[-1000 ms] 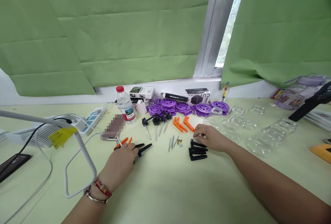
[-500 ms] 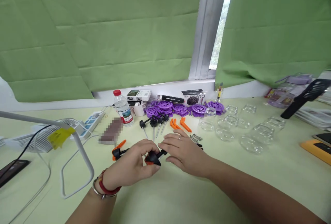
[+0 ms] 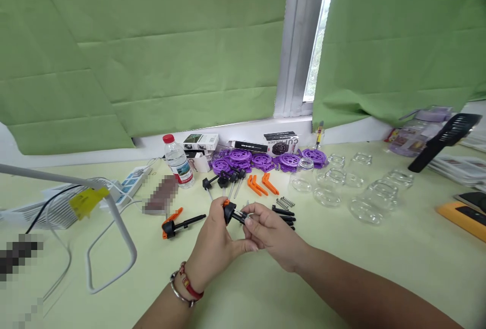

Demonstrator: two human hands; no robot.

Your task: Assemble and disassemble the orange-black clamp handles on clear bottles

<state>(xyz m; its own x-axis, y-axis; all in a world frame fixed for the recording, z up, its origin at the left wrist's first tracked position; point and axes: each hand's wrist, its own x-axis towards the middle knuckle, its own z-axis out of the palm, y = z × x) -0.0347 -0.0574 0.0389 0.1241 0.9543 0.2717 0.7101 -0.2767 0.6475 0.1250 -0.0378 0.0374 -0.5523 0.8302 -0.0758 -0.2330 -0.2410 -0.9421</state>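
Observation:
My left hand (image 3: 218,235) is closed round a black and orange part (image 3: 229,212) with a metal rod pointing right. The fingers of my right hand (image 3: 271,230) pinch the far end of that part, near a black piece. A similar black and orange assembly (image 3: 170,229) lies left of my hands. Behind them are black knobs with metal rods (image 3: 223,181) and orange levers (image 3: 270,183). Springs (image 3: 285,202) and black sticks (image 3: 285,211) lie just beyond my right hand.
Purple discs (image 3: 261,160), small boxes (image 3: 201,141) and a red-capped bottle (image 3: 178,162) stand along the back. Clear glass pieces (image 3: 366,210) are at the right, near a black brush (image 3: 444,141). A white metal stand (image 3: 123,228) and power strip (image 3: 132,182) are at the left.
My left hand has turned and risen with the part, exposing its rod. My right hand has gone from lying flattened to pinching the part's end. The view has shifted slightly.

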